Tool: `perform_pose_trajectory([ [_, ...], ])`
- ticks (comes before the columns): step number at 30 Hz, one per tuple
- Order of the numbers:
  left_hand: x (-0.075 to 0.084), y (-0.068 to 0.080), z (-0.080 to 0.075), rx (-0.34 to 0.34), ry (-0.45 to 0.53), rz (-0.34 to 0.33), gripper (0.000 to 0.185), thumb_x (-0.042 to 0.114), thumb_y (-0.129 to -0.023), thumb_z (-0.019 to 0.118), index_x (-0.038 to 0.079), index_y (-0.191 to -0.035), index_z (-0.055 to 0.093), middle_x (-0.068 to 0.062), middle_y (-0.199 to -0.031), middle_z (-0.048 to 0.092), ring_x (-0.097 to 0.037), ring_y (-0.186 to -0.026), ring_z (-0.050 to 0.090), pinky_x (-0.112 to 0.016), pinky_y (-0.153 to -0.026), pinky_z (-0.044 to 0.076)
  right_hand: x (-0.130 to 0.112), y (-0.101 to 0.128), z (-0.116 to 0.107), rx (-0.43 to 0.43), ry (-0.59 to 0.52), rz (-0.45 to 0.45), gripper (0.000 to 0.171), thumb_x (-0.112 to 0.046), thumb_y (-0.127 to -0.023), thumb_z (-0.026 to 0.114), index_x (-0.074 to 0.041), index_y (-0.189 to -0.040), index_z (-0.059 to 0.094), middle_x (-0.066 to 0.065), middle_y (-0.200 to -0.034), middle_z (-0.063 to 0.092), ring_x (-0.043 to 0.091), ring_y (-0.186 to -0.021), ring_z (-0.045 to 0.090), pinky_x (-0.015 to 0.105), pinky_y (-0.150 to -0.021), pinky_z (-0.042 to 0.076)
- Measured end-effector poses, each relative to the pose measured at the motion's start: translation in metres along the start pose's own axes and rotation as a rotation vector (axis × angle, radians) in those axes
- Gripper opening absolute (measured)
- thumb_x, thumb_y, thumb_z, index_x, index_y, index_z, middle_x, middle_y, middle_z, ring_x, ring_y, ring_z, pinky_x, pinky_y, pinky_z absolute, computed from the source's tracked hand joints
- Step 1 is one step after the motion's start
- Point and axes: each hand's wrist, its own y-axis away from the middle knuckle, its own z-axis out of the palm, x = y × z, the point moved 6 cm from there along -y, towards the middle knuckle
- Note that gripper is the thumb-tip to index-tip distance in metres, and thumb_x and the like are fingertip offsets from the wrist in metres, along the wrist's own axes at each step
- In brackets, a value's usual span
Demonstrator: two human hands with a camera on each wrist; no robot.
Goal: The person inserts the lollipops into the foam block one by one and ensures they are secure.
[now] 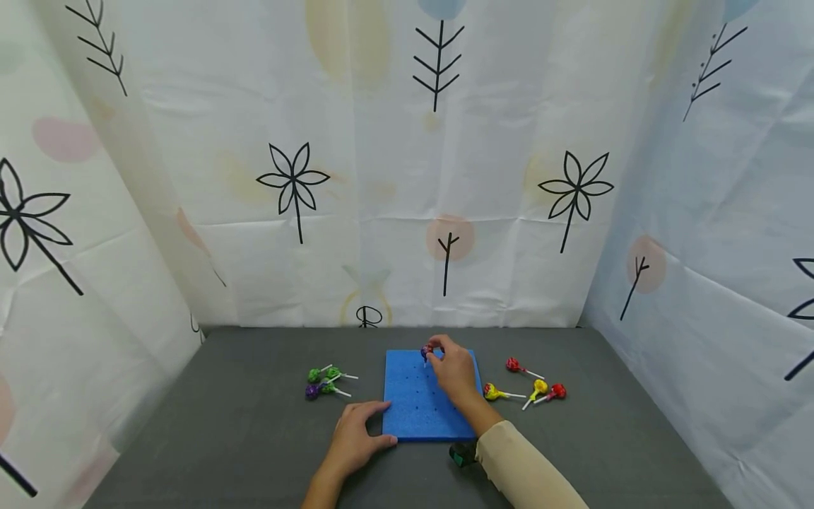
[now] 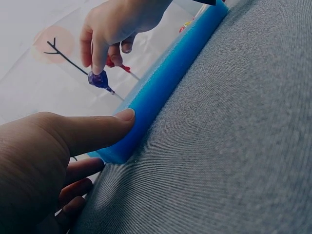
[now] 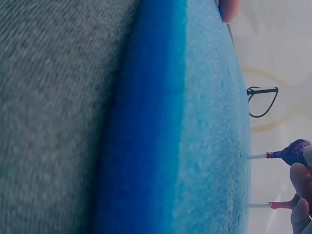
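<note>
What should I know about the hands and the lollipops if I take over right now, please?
Right hand: pinching a purple lollipop, stick down at the far edge of the blue foam board; a red one also shows by its fingers.
Left hand: open, steadying the board's near-left edge.
Done: none seen standing free in the board.
Left: three lollipops left of the board, four lollipops right.

The left hand point(image 1: 356, 438) lies flat and low, fingers straight and together, thumb stretched out to the side. The right hand point(image 1: 450, 369) reaches further forward from a cream sleeve, wrist bent, its fingertips point(image 2: 97, 66) pinched together and pointing down.
</note>
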Motion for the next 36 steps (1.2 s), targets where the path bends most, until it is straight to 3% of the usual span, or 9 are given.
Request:
perform_pose_trajectory([
  [6, 0.001, 0.0, -0.002, 0.008, -0.003, 0.007, 0.06, 0.036, -0.068, 0.086, 0.014, -0.121, 0.068, -0.007, -0.122, 0.064, -0.03, -0.112, 0.049, -0.056, -0.092, 0.038, 0.003, 0.001, -0.001, -0.011, -0.005, -0.015, 0.024, -0.005, -0.085, 0.074, -0.01, -0.108, 0.067, 0.006, -0.102, 0.071, 0.022, -0.075, 0.064, 0.035, -0.064, 0.053],
  [12, 0.003, 0.001, -0.001, 0.005, -0.004, 0.009, 0.06, 0.037, -0.069, 0.086, 0.014, -0.121, 0.068, -0.007, -0.121, 0.064, -0.03, -0.112, 0.05, -0.056, -0.091, 0.038, 0.004, 0.003, -0.003, -0.029, -0.058, -0.02, 0.028, -0.001, -0.086, 0.071, -0.01, -0.112, 0.067, 0.007, -0.104, 0.069, 0.007, -0.053, 0.046, 0.025, -0.047, 0.039],
  [21, 0.006, 0.003, 0.001, 0.002, 0.003, 0.013, 0.061, 0.038, -0.067, 0.086, 0.015, -0.121, 0.069, -0.007, -0.121, 0.065, -0.031, -0.112, 0.05, -0.056, -0.091, 0.038, 0.003, 0.001, -0.011, -0.055, -0.154, 0.013, 0.035, 0.002, -0.084, 0.073, -0.006, -0.117, 0.065, 0.004, -0.105, 0.069, 0.013, -0.068, 0.053, 0.027, -0.061, 0.047],
  [28, 0.007, 0.004, 0.0, 0.015, 0.002, 0.018, 0.06, 0.036, -0.067, 0.087, 0.015, -0.12, 0.069, -0.007, -0.12, 0.065, -0.031, -0.112, 0.05, -0.056, -0.091, 0.038, 0.0, -0.002, -0.029, -0.08, -0.205, 0.025, 0.037, 0.005, -0.083, 0.072, -0.009, -0.117, 0.065, 0.009, -0.103, 0.068, 0.015, -0.064, 0.054, 0.025, -0.054, 0.046],
  [36, 0.002, 0.003, 0.0, 0.017, -0.007, 0.006, 0.06, 0.036, -0.068, 0.086, 0.016, -0.121, 0.068, -0.006, -0.121, 0.064, -0.03, -0.113, 0.049, -0.056, -0.092, 0.037, 0.003, -0.002, -0.052, -0.042, -0.258, 0.003, 0.036, 0.002, -0.084, 0.072, -0.009, -0.118, 0.065, 0.013, -0.105, 0.067, 0.02, -0.073, 0.064, 0.027, -0.052, 0.048],
])
